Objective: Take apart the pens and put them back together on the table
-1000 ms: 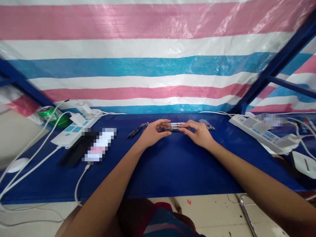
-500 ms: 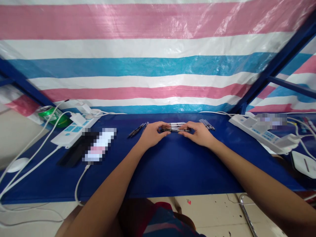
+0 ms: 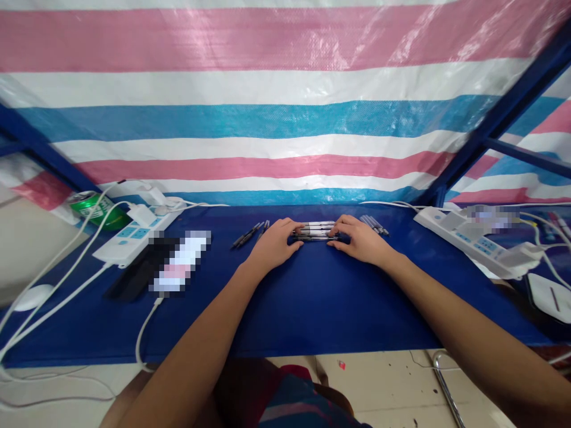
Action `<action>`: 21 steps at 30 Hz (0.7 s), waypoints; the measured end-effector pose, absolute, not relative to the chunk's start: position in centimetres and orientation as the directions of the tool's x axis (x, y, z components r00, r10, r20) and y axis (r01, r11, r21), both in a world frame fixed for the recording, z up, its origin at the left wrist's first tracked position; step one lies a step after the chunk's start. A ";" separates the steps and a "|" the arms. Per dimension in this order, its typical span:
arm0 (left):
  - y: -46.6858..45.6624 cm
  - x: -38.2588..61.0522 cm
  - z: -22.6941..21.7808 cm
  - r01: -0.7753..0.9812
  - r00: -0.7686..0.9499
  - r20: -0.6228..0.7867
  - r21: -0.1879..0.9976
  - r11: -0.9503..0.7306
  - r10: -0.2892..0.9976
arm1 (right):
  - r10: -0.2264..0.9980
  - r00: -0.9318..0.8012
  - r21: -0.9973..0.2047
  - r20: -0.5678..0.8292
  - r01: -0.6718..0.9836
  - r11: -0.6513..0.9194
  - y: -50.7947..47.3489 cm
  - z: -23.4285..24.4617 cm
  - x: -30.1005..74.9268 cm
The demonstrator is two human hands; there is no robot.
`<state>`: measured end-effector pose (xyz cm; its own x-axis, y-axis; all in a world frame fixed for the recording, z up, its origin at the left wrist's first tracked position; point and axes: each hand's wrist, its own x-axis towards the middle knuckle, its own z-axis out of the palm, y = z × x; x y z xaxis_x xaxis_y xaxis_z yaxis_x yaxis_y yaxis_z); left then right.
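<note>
A small row of assembled pens (image 3: pixel 316 230) lies side by side at the far middle of the blue table (image 3: pixel 312 303). My left hand (image 3: pixel 273 245) rests on the table at the row's left end, fingers curled against the nearest pen. At the right end my right hand (image 3: pixel 361 239) does the same, its fingertips pinching that pen. Loose dark pen parts (image 3: pixel 250 234) lie just left of my left hand. Thin clear refills or barrels (image 3: pixel 373 224) lie just right of my right hand.
A white power strip (image 3: pixel 134 233) with cables and a dark flat device (image 3: pixel 147 267) sit at the left, with a green can (image 3: pixel 96 208) behind. Another power strip (image 3: pixel 473 241) and a white box (image 3: pixel 551 294) are at the right. A striped tarp (image 3: pixel 285 101) backs the table.
Both hands have lowered the pen they held up between them onto the table, against the near side of the row. The hands now lie flatter on the surface.
</note>
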<state>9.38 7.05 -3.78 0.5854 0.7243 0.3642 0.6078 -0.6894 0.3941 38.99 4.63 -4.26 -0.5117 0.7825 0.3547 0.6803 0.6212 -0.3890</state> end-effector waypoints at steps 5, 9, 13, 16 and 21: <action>7.2 8.9 -3.0 0.695 0.532 0.372 0.321 -0.643 0.761 | 0.804 -0.480 -0.381 0.351 0.711 0.591 4.7 -3.9 39.2; 7.6 7.4 -1.9 0.899 0.319 0.373 0.170 -0.403 0.871 | 0.853 -0.342 -0.317 0.395 0.820 0.476 5.2 -3.7 40.5; 7.6 5.4 -0.9 0.993 0.096 0.258 0.038 -0.110 0.961 | 0.906 -0.121 -0.204 0.406 0.954 0.219 6.0 -4.3 42.5; 7.6 4.2 -0.6 1.000 -0.024 0.100 0.015 0.023 0.995 | 0.924 -0.041 -0.156 0.381 0.982 0.107 6.4 -4.6 43.7; 8.1 3.2 -0.6 0.997 -0.013 -0.037 0.080 0.015 0.999 | 0.958 0.012 -0.150 0.285 0.988 0.033 6.5 -4.8 44.4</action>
<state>3.20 8.07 -0.57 -0.0125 0.9993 -0.0366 0.9967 0.0154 0.0796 44.43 6.45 -4.78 0.0115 0.9583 0.2854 0.9882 0.0327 -0.1497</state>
